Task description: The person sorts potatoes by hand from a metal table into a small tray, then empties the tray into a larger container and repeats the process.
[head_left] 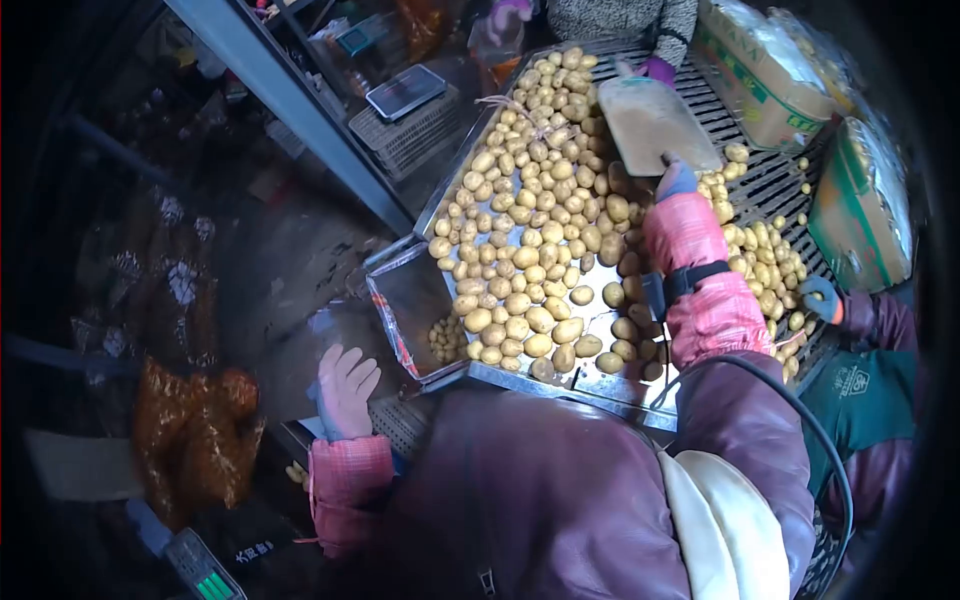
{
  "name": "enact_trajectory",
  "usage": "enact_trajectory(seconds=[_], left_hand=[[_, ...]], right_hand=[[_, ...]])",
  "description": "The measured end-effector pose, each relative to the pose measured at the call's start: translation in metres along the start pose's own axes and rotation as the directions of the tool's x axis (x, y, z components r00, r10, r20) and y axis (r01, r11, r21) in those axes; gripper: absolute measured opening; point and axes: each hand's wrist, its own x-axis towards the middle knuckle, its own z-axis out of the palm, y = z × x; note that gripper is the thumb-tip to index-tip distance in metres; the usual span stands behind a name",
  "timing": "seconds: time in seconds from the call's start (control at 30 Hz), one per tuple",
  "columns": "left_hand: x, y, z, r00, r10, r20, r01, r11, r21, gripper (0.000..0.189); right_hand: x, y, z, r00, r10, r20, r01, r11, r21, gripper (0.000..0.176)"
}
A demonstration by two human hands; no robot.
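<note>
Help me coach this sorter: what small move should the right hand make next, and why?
Probably pull the board in the right hand toward the body, sweeping potatoes down the tray: the board sits at the far end behind a pile, and the corner bin holds only a few. The left hand is open.

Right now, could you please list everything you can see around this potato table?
Metal tray: one, grey, centre.
Slatted rack: one, dark, right of the tray.
Potatoes: many, yellow-tan, across the tray and the rack.
Boxes: two, brown with green print, far right.
Scale: one, dark, on a grey crate, upper left of the tray.
Mesh bags: a pile, orange, lower left.
Co-workers' hands: two, a purple glove at the top, a blue-and-orange glove on the rack.
Scoop: one, tan, over the potatoes.
Left hand: one, pale pink glove, open and empty, left of the tray.
Right hand: one, bluish glove, closed on the scoop's handle.
</note>
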Motion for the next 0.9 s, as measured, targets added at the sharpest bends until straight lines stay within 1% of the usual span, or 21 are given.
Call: enact_trajectory(seconds=[0.07,0.1,0.13,0.17,0.2,0.27,0.3,0.4,0.43,0.47,0.53,0.57,0.6,0.63,0.67,0.7,0.73,0.8,0.83,0.87,0.9], left_hand=[[0.002,-0.007,0.008,1.0,0.003,-0.009,-0.002,1.0,0.014,0.058],[0.002,-0.006,0.016,1.0,-0.011,-0.009,0.011,1.0,0.029,0.057],[0.003,-0.006,0.022,1.0,-0.026,-0.008,0.026,0.999,0.046,0.055],[0.003,-0.006,0.027,1.0,-0.01,0.017,0.009,0.995,0.099,0.053],[0.005,-0.005,0.029,0.999,-0.026,0.026,0.024,0.996,0.082,0.053],[0.007,-0.006,0.032,0.996,-0.072,0.048,0.07,0.997,0.046,0.052],[0.006,-0.003,0.039,0.996,-0.08,0.025,0.078,0.994,0.075,0.052],[0.008,0.0,0.038,0.996,-0.082,0.018,0.081,0.993,0.086,0.051],[0.012,-0.001,0.035,0.995,-0.101,0.026,0.098,0.991,0.087,0.051],[0.017,-0.003,0.03,0.992,-0.118,0.037,0.115,0.989,0.089,0.051],[0.025,-0.007,0.024,0.987,-0.148,0.066,0.141,0.985,0.099,0.05],[0.03,-0.009,0.023,0.983,-0.16,0.088,0.151,0.983,0.106,0.05],[0.035,-0.011,0.022,0.979,-0.173,0.108,0.161,0.98,0.113,0.049],[0.038,-0.01,0.024,0.972,-0.188,0.142,0.165,0.974,0.156,0.048],[0.042,-0.009,0.028,0.963,-0.201,0.178,0.165,0.966,0.198,0.047],[0.046,-0.008,0.028,0.953,-0.214,0.213,0.162,0.958,0.238,0.046],[0.055,-0.019,0.019,0.949,-0.176,0.263,0.06,0.916,0.398,0.044],[0.078,-0.053,-0.004,0.918,-0.12,0.379,-0.173,0.737,0.653,0.041],[0.074,-0.055,0.001,0.864,-0.129,0.487,-0.185,0.819,0.544,0.039],[0.073,-0.074,-0.002,0.861,-0.136,0.49,-0.202,0.792,0.576,0.043],[0.075,-0.086,-0.006,0.795,-0.108,0.597,-0.402,0.645,0.65,0.047]], right_hand=[[0.009,-0.025,-0.024,0.997,0.057,0.045,-0.05,0.989,-0.14,0.036],[0.019,-0.015,-0.015,0.994,0.09,0.07,-0.095,0.993,0.073,0.037],[0.032,-0.01,-0.006,0.988,0.121,0.099,-0.144,0.949,0.282,0.039],[0.036,0.0,0.001,0.972,0.193,0.138,-0.236,0.848,0.474,0.041],[0.036,-0.001,0.004,0.949,0.263,0.176,-0.313,0.701,0.641,0.043],[0.007,-0.075,-0.021,0.837,0.448,0.314,-0.46,0.265,0.847,0.046],[-0.003,-0.08,-0.023,0.848,0.39,0.36,-0.471,0.241,0.849,0.044],[-0.05,-0.109,-0.04,0.773,0.379,0.509,-0.62,0.281,0.732,0.038],[-0.07,-0.106,-0.039,0.84,0.25,0.481,-0.54,0.463,0.703,0.041],[-0.089,-0.103,-0.039,0.889,0.115,0.443,-0.414,0.616,0.67,0.045],[-0.157,-0.151,-0.063,0.789,0.147,0.597,-0.544,0.62,0.565,0.056],[-0.173,-0.104,-0.047,0.738,-0.058,0.673,-0.431,0.727,0.535,0.066],[-0.201,-0.119,-0.06,0.667,-0.07,0.742,-0.401,0.805,0.436,0.069],[-0.218,-0.131,-0.076,0.543,-0.042,0.839,-0.299,0.924,0.24,0.074],[-0.232,-0.125,-0.078,0.547,-0.328,0.77,0.153,0.944,0.293,0.084],[-0.245,-0.134,-0.086,0.516,-0.301,0.802,0.332,0.933,0.137,0.089],[-0.254,-0.144,-0.094,0.49,-0.263,0.831,0.499,0.866,-0.019,0.094],[-0.27,-0.137,-0.091,0.5,-0.281,0.819,0.525,0.85,-0.029,0.096],[-0.275,-0.133,-0.085,0.503,-0.292,0.813,0.539,0.842,-0.032,0.098],[-0.28,-0.131,-0.077,0.534,-0.311,0.786,0.569,0.82,-0.062,0.098],[-0.285,-0.131,-0.067,0.563,-0.332,0.757,0.598,0.796,-0.095,0.098]])
